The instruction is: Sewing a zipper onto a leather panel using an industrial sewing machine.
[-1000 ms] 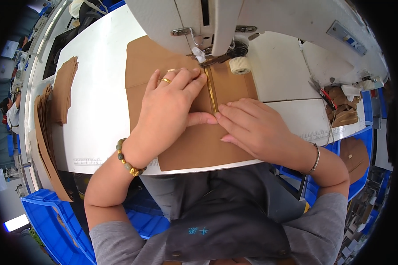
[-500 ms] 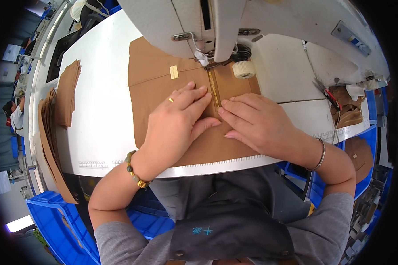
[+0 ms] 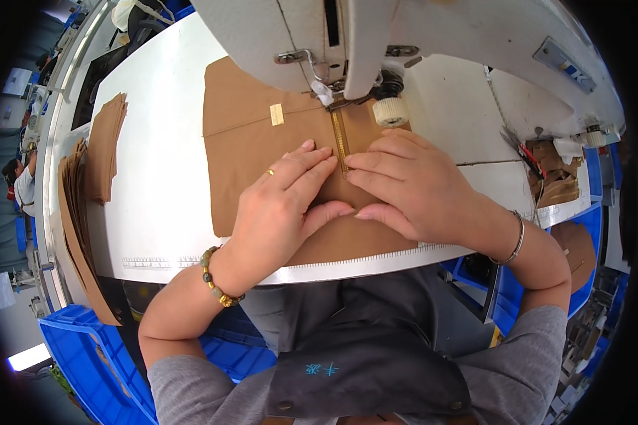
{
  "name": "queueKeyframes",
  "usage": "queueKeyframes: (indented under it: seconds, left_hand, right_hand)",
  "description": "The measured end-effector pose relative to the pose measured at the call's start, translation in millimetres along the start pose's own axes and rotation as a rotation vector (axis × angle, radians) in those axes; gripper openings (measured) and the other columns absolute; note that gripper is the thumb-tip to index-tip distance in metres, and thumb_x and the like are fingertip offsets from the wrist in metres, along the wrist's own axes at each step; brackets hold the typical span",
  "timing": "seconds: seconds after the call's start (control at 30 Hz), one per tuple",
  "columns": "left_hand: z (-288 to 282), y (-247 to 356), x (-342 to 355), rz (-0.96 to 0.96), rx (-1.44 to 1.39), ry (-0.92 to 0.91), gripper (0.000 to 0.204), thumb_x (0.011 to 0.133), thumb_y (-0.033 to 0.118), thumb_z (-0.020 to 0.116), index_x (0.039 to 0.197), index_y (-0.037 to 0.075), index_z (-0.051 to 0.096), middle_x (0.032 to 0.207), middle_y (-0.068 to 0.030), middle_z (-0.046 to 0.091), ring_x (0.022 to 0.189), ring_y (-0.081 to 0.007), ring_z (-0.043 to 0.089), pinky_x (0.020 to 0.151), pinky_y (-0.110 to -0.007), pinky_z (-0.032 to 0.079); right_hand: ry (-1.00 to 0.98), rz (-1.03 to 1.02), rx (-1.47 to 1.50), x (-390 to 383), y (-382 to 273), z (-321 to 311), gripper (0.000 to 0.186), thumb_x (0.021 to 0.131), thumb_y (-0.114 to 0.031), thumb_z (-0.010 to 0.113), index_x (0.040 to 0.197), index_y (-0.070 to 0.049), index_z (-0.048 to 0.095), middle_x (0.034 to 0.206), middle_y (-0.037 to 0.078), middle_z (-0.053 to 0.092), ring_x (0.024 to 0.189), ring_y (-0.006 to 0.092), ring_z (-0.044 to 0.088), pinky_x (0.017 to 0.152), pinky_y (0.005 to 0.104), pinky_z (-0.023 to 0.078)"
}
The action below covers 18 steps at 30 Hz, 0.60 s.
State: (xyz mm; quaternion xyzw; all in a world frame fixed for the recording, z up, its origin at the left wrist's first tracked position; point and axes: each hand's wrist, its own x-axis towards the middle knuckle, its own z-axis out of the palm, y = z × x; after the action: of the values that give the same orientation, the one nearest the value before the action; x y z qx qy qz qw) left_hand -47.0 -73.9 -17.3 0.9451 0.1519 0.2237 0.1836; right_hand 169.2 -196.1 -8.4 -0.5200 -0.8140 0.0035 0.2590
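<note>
A brown fabric panel (image 3: pixel 248 156) lies flat on the white table under the sewing machine's presser foot (image 3: pixel 333 105). A gold-toothed zipper (image 3: pixel 340 134) runs from the foot toward me. My left hand (image 3: pixel 283 191) rests on the cloth left of the zipper, fingers stretched forward and thumb spread toward the right. On the other side, my right hand (image 3: pixel 404 180) lies with its fingertips at the zipper's near end and its thumb apart from them. Both thumb tips almost meet on the cloth. A small pale label (image 3: pixel 276 115) sits on the panel's left part.
The white sewing machine (image 3: pixel 468 28) looms over the far side, with a cream knob (image 3: pixel 390 112). Stacked brown pieces (image 3: pixel 106 149) lie at the left. Red-handled snips (image 3: pixel 530 157) and brown scraps (image 3: pixel 554 173) are at right. Blue bins (image 3: pixel 92 361) stand below the table edge.
My right hand has shifted slightly forward and left, its fingers now more across the zipper's near end. My left hand and the fabric stay nearly in place.
</note>
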Motion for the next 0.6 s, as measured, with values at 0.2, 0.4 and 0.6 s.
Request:
queueKeyframes:
  seconds: [0.2,0.4,0.6]
  left_hand:
    - [1,1,0,0.021,0.028,0.004,0.057,0.077,0.031,0.09,0.123,0.002,0.074,0.13,-0.0121,0.073,0.128,-0.0322,0.067,0.103,-0.041,0.057]
    - [-4,3,5,0.07,0.087,-0.046,0.056,0.078,0.032,0.087,0.124,0.002,0.075,0.129,-0.0123,0.073,0.128,-0.0328,0.067,0.102,-0.041,0.057]
    - [-9,-3,15,0.074,0.081,-0.099,0.055,0.08,0.033,0.085,0.124,0.002,0.075,0.127,-0.012,0.073,0.125,-0.0321,0.068,0.101,-0.04,0.057]
  right_hand:
    - [0.023,0.005,-0.001,-2,-1,2,0.049,0.078,-0.029,0.085,0.115,-0.001,0.069,0.117,0.008,0.068,0.109,0.0267,0.06,0.104,0.0415,0.048]
    - [0.007,0.002,-0.01,-4,-3,3,0.054,0.075,-0.03,0.087,0.117,0.0,0.069,0.121,0.009,0.067,0.111,0.0276,0.06,0.107,0.043,0.047]
    - [-0.012,0.012,-0.047,0,1,3,0.056,0.075,-0.031,0.088,0.118,0.0,0.069,0.124,0.009,0.067,0.114,0.028,0.06,0.109,0.044,0.047]
